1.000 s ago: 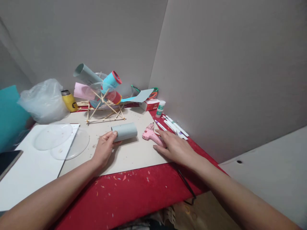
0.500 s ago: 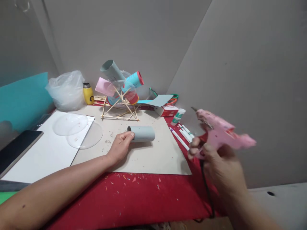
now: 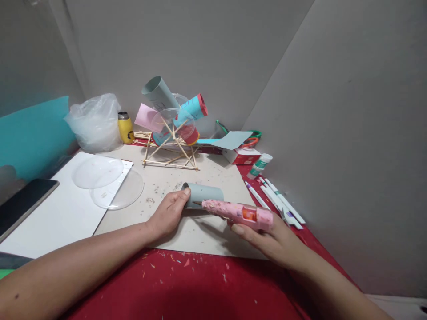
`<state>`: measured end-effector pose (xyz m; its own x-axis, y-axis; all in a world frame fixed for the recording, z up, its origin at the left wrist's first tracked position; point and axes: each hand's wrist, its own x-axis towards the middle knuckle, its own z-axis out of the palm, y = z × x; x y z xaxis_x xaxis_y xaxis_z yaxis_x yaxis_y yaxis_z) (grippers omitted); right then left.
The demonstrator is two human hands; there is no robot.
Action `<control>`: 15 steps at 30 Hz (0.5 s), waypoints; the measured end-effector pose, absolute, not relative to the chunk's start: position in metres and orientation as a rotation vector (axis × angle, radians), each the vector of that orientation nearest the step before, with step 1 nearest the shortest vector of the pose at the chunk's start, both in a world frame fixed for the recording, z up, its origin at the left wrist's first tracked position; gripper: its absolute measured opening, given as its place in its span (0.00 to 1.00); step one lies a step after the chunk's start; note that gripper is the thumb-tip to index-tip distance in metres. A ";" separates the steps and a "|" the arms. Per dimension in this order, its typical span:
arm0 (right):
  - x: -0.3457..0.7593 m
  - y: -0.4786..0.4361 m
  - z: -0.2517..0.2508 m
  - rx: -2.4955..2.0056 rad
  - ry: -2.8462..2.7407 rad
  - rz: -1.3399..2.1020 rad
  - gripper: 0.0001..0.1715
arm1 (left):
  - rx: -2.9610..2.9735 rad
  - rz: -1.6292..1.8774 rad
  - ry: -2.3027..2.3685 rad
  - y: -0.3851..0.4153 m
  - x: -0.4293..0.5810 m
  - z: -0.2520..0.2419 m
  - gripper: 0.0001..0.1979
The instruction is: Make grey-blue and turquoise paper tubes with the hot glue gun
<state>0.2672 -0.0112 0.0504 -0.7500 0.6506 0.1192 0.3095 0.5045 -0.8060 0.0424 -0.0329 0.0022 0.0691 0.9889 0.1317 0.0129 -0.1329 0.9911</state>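
Note:
My left hand grips the near end of a grey paper tube that lies on its side on a beige cardboard sheet. My right hand holds a pink glue gun level, with its metal nozzle touching or almost touching the tube's side near my left thumb. Behind the tube stands a model of wooden sticks carrying paper tubes and clear plastic cups.
Two clear plastic discs lie on a white sheet at left. A yellow bottle and plastic bag stand at the back. White markers, a small glue bottle and a red box lie right, by the wall.
My right hand took the glue gun off the table, raised it at the right, then brought it down with the nozzle at the tube. The view has shifted left.

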 end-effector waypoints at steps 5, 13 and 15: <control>0.271 -0.011 0.042 -0.789 -2.355 1.167 0.24 | 1.391 1.213 1.121 -0.033 0.042 0.006 0.27; 0.273 -0.009 0.039 -0.772 -2.399 1.150 0.24 | 1.345 1.171 1.055 -0.033 0.044 0.002 0.28; 0.273 -0.009 0.037 -0.774 -2.414 1.153 0.24 | 1.357 1.173 1.068 -0.033 0.044 0.001 0.28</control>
